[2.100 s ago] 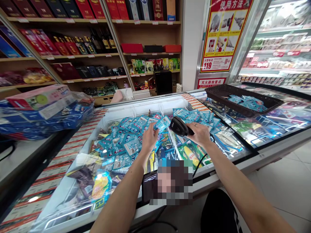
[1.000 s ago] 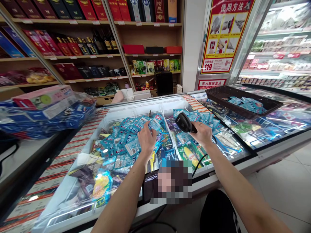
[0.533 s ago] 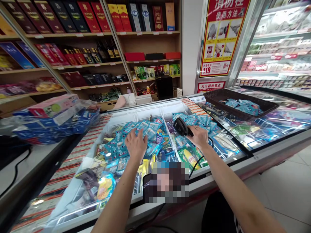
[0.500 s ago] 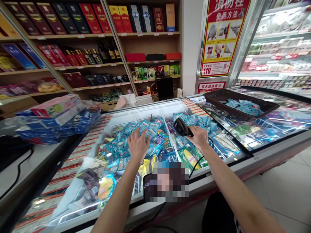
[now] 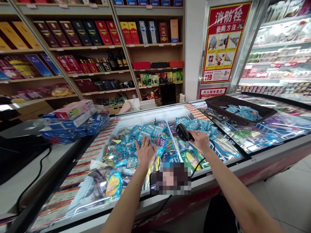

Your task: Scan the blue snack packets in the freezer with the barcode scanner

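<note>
Fingers of my left hand (image 5: pixel 145 152) spread over blue packets (image 5: pixel 157 130), none held; right hand (image 5: pixel 201 142) grips scanner (image 5: pixel 182 132); work judged unfinished.

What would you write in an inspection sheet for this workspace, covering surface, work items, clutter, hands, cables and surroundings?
Surface: glass-topped freezer; orange-white strips along its left side.
Work items: blue packets spread across the freezer, others in a dark tray; black scanner.
Clutter: plastic-wrapped bundle with pink box on top, at left; screen at the front edge, partly pixelated.
Hands: left hand open over the packets, contact unclear; right hand grips the scanner.
Cables: black cable below the right hand; black cord on the left counter.
Surroundings: shelves with boxes and bottles; red poster.
</note>
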Available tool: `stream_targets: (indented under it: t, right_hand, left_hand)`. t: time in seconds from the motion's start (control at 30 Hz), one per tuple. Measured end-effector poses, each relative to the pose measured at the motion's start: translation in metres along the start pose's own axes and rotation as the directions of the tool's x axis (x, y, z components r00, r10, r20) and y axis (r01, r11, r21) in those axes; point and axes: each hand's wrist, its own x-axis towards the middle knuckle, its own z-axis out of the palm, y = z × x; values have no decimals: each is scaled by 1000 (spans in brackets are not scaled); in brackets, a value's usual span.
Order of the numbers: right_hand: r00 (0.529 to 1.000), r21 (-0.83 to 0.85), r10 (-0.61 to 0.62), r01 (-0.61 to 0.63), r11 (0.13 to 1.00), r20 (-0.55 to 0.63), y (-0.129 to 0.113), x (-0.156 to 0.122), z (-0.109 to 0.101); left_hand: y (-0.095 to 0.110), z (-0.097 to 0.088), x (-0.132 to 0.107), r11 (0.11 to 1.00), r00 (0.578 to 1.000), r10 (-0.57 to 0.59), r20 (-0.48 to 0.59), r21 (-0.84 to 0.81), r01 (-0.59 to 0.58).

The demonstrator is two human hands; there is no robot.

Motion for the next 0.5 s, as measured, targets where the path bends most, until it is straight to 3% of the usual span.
stream_targets:
  t: [0.07, 0.23, 0.5]
  right_hand:
    - [1000, -5, 9, -9, 1000, 8, 0, -4, -6]
    - [1000, -24, 3, -3, 1000, 5, 0, -15, -19]
    - [998, -79, 14, -10, 997, 54, 8, -27, -28]
  left_hand:
    - [2, -3, 0, 1000, 1000, 23, -8, -3, -23]
    - [4, -4, 0, 977, 967, 211, 140, -51, -206]
    - [4, 2, 1, 976, 973, 184, 139, 90, -197]
